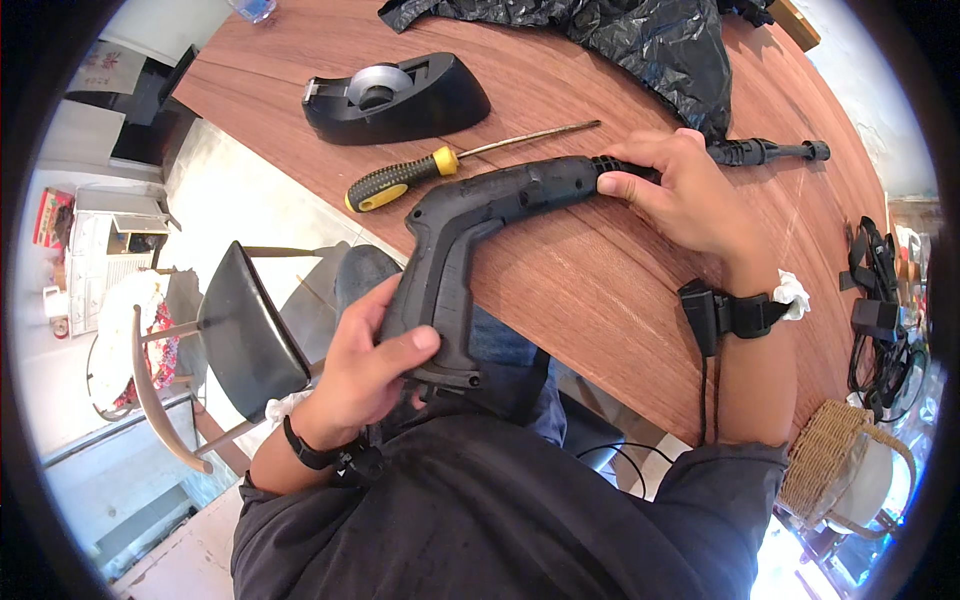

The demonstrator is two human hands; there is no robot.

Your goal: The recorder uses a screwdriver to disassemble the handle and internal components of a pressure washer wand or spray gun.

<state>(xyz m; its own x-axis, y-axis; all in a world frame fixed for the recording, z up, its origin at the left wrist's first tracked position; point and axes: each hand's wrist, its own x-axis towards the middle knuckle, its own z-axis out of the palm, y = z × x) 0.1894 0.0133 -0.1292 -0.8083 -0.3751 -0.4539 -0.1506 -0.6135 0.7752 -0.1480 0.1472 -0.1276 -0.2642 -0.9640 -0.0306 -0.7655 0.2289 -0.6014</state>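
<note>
A black pressure-washer spray gun [520, 195] is held at an angle over the table's near edge. My left hand [365, 360] wraps its handle, thumb across the side. My right hand [680, 190] closes round the barrel's far end, so the joint there is mostly hidden. Beyond those fingers a thin black lance with a nozzle [768, 152] runs on to the right; whether it is fixed to the gun I cannot tell. Just behind the barrel lies a screwdriver [405, 180] with a yellow and black handle. Farther back stands a black tape dispenser [400, 98].
A crumpled black plastic bag [650, 50] covers part of the wooden table [590, 290] at the back. Black cables [875, 320] lie at the right, above a wicker basket [825, 460]. A black-backed chair [252, 330] stands at the left. A cord hangs from my right wristband.
</note>
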